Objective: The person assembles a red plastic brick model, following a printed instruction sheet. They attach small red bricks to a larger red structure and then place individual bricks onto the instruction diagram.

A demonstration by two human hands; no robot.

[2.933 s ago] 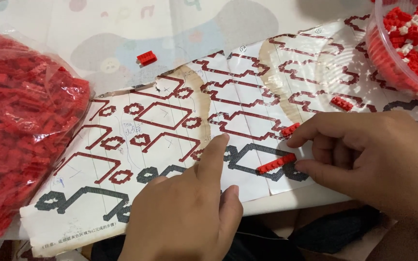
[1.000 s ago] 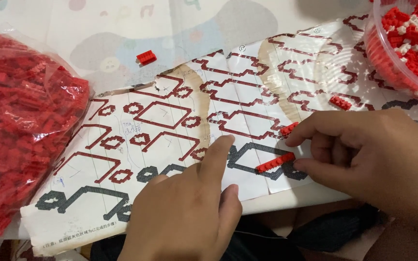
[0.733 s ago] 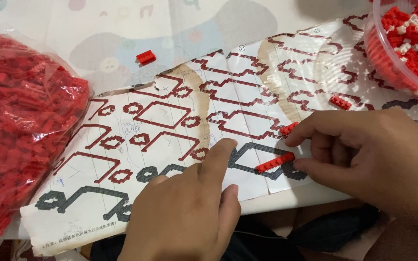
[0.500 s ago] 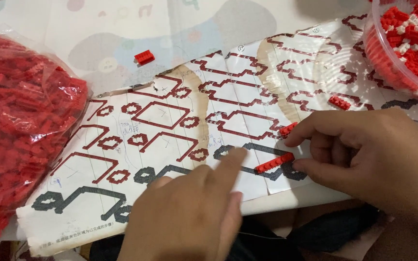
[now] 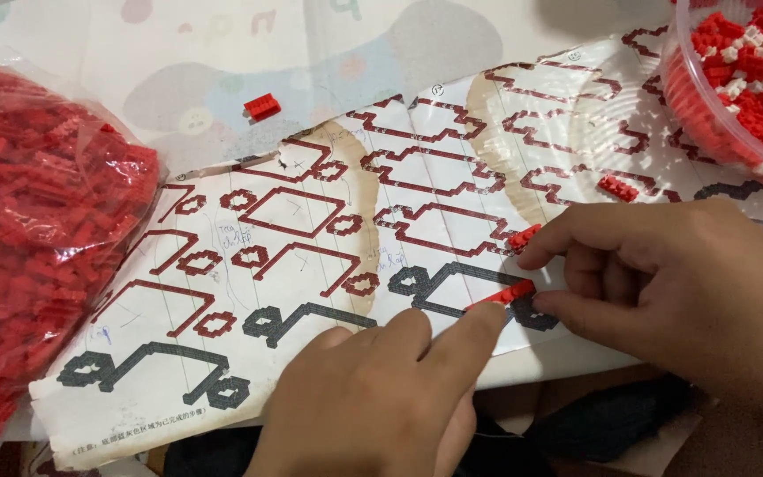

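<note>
A creased paper instruction sheet [image 5: 311, 221] printed with red and dark brick outlines lies on the table. A thin row of small red bricks [image 5: 503, 294] rests on one dark outline near the sheet's front edge. My left hand [image 5: 373, 397] lies on the sheet, its index fingertip pressing the left end of that row. My right hand [image 5: 664, 283] pinches the row's right end between thumb and forefinger. A second small red brick piece [image 5: 524, 238] sits just above, by my right fingertip.
A clear bag stuffed with red bricks [image 5: 37, 238] fills the left side. A clear plastic bowl [image 5: 708, 124] of red and white bricks stands at the top right. Loose red bricks lie at the bowl's foot [image 5: 618, 187] and above the sheet [image 5: 261, 107].
My left index finger has slid to the right along the sheet and now touches the left end of the brick row. My right hand has kept its pinch in place.
</note>
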